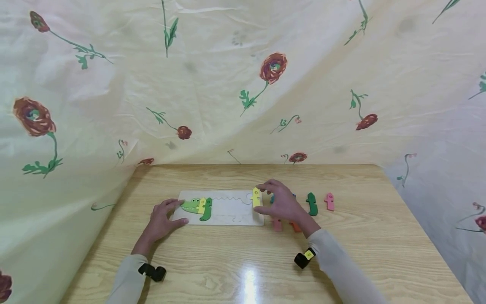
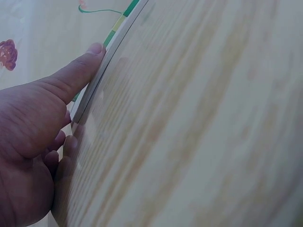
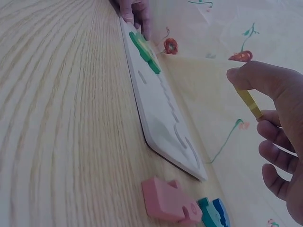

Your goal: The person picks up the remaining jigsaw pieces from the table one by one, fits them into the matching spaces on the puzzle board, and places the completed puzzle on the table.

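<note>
A white puzzle board (image 1: 231,209) lies on the wooden table. At its left end my left hand (image 1: 161,219) grips it, the thumb (image 2: 94,52) along the near edge and the fingers by the crocodile head piece (image 1: 190,205). Beside the head, a yellow piece (image 1: 201,205) and a green leg piece (image 1: 206,210) sit in the board. My right hand (image 1: 282,202) pinches another yellow puzzle piece (image 1: 256,197) between thumb and index finger. In the right wrist view that yellow piece (image 3: 249,101) is raised above the board's level, its other fingers loosely curled.
Right of the board lie loose pieces: pink (image 1: 277,224), orange (image 1: 295,226), green (image 1: 312,204) and another pink one (image 1: 330,202). Blue and teal pieces (image 3: 215,212) are partly hidden beneath my right hand in the head view. A flowered cloth (image 1: 212,84) hangs behind the table.
</note>
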The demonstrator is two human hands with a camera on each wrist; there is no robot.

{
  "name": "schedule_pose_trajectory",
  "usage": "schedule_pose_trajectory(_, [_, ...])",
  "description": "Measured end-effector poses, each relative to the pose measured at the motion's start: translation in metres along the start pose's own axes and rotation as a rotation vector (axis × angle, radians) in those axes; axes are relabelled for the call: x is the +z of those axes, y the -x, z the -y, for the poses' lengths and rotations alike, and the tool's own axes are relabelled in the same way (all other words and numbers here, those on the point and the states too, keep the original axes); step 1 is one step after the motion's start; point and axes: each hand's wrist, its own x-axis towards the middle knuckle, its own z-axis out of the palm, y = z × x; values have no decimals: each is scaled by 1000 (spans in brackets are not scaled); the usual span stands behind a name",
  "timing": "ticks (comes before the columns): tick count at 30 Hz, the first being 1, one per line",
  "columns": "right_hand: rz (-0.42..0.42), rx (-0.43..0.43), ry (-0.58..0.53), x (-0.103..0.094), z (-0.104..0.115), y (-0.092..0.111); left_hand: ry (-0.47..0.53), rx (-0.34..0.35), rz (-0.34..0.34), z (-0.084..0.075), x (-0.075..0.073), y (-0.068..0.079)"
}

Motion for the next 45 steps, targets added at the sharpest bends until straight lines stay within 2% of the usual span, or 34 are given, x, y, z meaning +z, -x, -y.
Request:
schedule_pose_trajectory(14, [18,26,12,23,9,-20,13,7,-4,2,0,0])
schedule_pose_trajectory(28, [36,31,-50,37,18,-31,4,2,-1,0,0,0])
schedule_pose_trajectory(34, [44,18,-28,47,22,-40,5,-12,-2,0,0,0])
schedule_pose_trajectory(45, [60,58,-8,62,22,-45,3,-1,-7,-2,0,1])
